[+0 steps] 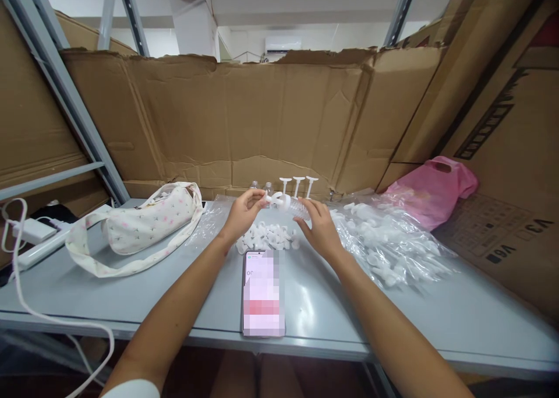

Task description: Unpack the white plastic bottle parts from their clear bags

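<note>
Working at a smooth grey metal table (314,310), the person holds a clear, ribbed plastic cylinder (298,207) with a white collar, tilted nearly flat, above the table's far half. The right hand (321,226) has its grip wrapped on the clear body; the left hand (245,211) pinches a small white plastic fitting (274,199) at the opposite end, its fingertips partly hidden.

Just behind, three white T-topped plastic pieces (299,186) stand upright in a row, and small clear plastic tops (268,187) show past the left hand; whether these are finished or waiting cannot be told. The piece in hand looks mid-assembly, with the joint between fitting and cylinder too small to judge. Much seems left: a heap of small loose white plastic parts (264,238) lies between the hands and a lit smartphone (264,293), and a clear plastic bag of white parts (379,240) lies on the right.
</note>
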`<state>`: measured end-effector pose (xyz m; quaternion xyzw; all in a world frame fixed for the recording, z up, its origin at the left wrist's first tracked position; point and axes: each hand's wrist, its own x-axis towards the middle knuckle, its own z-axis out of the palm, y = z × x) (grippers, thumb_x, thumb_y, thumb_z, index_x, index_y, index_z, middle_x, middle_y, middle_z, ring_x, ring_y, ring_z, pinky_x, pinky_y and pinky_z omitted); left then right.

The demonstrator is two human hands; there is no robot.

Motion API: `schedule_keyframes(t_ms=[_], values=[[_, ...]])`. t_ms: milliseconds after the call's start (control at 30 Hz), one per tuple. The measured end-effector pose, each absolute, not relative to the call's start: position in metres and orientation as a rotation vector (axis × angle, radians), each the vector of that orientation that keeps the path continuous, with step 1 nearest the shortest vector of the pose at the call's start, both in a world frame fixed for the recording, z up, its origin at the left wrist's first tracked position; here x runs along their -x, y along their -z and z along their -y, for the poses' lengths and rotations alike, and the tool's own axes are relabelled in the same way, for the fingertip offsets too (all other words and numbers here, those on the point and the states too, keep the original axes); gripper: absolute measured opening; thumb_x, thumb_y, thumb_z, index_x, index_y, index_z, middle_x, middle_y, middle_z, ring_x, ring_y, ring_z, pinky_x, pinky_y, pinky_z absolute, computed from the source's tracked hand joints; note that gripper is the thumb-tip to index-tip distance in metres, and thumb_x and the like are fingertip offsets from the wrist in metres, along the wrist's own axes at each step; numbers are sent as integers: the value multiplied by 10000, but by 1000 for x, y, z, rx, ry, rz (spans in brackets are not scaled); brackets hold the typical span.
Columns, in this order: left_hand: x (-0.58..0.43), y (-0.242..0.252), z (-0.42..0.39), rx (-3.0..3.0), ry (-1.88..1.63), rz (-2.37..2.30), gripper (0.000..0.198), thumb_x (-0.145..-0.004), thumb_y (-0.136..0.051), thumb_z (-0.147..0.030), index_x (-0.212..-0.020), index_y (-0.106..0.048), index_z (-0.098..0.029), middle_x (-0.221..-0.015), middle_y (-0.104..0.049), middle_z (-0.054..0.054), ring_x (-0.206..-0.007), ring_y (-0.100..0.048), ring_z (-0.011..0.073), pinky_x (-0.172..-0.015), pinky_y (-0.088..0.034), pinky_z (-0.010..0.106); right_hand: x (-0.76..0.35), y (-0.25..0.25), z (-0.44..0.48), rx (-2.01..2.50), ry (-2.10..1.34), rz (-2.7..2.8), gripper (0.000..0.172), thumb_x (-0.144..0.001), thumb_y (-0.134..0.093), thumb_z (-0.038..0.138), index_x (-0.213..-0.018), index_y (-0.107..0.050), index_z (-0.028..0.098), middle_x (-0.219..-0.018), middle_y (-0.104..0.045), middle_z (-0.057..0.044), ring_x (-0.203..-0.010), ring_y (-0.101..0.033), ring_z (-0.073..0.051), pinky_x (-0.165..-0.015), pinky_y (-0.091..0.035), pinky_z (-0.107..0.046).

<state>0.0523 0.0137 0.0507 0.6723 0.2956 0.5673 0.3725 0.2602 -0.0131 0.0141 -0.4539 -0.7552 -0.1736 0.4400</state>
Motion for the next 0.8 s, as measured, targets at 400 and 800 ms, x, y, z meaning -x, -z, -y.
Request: schedule_keyframes(t_ms=[400,800], values=[[-62,-98,-67,-1488,-1780,-797,149,-738,-602,-175,-876,-621,-122,-800,-657,38,-646,-607,81,-641,-495,203,-307,-31,9,1358,283,1319,459,-768,-595,340,-1185,-521,163,-1103,-582,-127,-1041,-518,-266,-903,-409,-432],[-162,-54,-103,-2030,-1288,-1248,133,-781,-558,-172,-853,-661,-129,-852,-690,94,-792,-622,170,-770,-453,289,-296,-27,11,1270,237,1366,432,-766,-594,379,-1142,-542,171,-1094,-609,-135,-1031,-548,-269,-883,-420,-433]])
